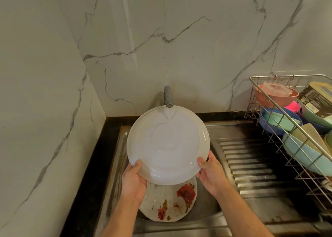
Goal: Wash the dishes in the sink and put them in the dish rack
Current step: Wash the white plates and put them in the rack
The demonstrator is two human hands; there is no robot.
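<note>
Water from the tap is landing on the upper rim of a white plate, which is tipped up on edge over the sink with what looks like its underside facing us. Both hands are on it: left hand pinching the lower-left rim, thumb on the near face and fingers tucked behind, right hand clamped on the lower-right rim the same way. Below it in the basin lies a floral plate, flat, wet and waiting its turn. Now, that white plate looks rigid and glazed, so expect it to be slick under running water, moderately heavy for its span, and brittle if it drops onto the steel or the plate beneath. The sensible hold is exactly this one, opposite points on the rim with thumbs over the lip, because the smooth middle offers nothing to grip. Off to the right sits the dish rack, already crowded with coloured bowls, beyond the ribbed drainboard; finding a free slot there may be fiddly.
</note>
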